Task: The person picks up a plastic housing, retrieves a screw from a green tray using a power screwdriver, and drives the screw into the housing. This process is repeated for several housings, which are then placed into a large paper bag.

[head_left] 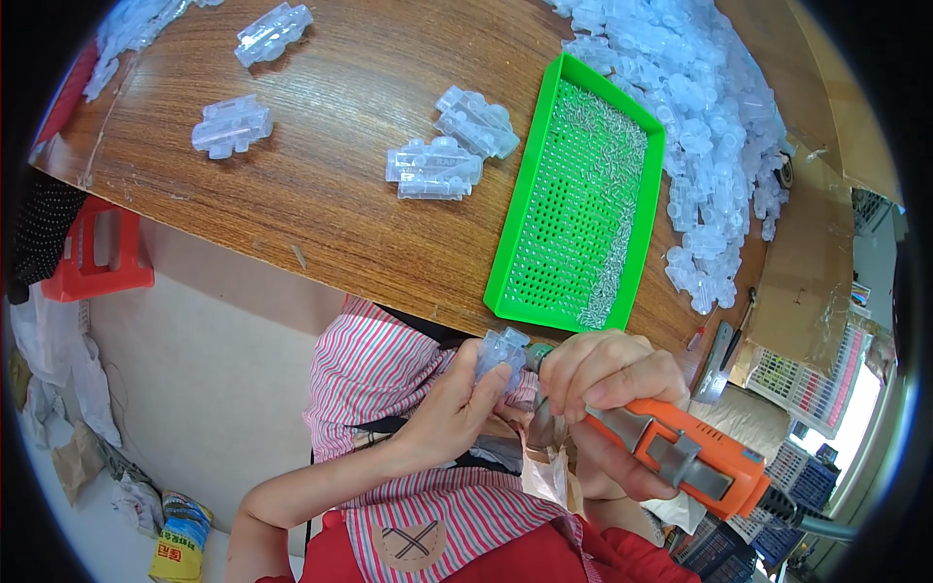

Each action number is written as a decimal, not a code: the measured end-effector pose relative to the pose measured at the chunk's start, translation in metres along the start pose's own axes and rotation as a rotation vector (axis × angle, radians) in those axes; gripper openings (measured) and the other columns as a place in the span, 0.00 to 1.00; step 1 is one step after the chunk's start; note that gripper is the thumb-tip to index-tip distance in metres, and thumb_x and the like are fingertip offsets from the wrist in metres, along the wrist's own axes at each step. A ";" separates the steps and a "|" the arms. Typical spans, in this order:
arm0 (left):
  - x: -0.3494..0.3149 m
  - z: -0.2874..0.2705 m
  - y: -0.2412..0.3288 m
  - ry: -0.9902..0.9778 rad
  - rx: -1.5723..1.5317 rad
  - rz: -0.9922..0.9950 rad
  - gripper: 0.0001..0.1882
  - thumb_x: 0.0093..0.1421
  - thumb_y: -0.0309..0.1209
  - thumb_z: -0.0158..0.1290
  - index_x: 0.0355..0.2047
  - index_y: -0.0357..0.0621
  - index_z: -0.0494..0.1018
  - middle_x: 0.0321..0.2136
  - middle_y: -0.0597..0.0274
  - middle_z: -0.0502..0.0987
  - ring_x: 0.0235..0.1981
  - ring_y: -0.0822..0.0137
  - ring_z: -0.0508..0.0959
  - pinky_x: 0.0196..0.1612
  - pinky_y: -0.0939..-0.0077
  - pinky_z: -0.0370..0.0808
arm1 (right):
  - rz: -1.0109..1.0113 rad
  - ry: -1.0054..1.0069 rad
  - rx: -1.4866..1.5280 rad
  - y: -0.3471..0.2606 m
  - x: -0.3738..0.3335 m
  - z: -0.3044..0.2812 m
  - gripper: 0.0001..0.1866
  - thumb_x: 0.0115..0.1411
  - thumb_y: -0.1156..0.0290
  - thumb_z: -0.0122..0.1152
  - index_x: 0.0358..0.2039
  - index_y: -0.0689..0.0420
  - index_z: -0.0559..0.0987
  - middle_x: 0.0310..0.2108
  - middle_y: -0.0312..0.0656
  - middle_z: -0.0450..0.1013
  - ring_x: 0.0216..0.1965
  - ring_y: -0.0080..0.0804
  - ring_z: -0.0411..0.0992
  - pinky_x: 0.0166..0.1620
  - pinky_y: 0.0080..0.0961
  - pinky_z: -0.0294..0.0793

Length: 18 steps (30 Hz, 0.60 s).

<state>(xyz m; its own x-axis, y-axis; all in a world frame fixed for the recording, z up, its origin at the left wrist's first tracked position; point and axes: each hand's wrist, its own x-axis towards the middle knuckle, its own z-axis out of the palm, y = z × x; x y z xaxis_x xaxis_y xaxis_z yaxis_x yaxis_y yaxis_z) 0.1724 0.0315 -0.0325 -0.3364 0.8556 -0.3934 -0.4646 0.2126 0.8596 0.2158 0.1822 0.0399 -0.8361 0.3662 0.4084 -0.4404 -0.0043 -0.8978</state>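
My left hand (449,413) is closed around a translucent plastic part (502,352), held just off the table's near edge. In my right hand (612,374) is an orange electric screwdriver (695,457), its cable trailing off to the right. The tool's front end (537,358) points left at the part; whether the tip touches it I cannot tell. Right above both hands lies a green perforated tray (501,277) with many small silvery screws (607,282), heaped mostly along its right side and far end.
Similar clear parts lie singly on the wooden table (340,58), such as one part (432,170) left of the tray. A large heap of them (705,126) fills the right side, beside cardboard (802,253). A red stool (102,253) stands at the left on the floor.
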 end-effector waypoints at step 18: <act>-0.011 -0.022 0.020 -0.046 -0.469 -0.204 0.13 0.64 0.25 0.49 0.47 0.38 0.60 0.42 0.60 0.73 0.41 0.77 0.74 0.44 0.82 0.72 | -0.029 0.198 -0.005 0.027 0.035 -0.021 0.41 0.53 0.28 0.45 0.35 0.62 0.70 0.17 0.38 0.65 0.17 0.28 0.66 0.20 0.27 0.69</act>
<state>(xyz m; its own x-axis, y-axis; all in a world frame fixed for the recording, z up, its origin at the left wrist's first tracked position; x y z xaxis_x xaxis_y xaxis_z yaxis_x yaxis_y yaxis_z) 0.1485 0.0162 -0.0179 -0.1692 0.8411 -0.5138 -0.8379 0.1517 0.5244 0.1818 0.2143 0.0263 -0.7423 0.5416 0.3946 -0.4614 0.0139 -0.8871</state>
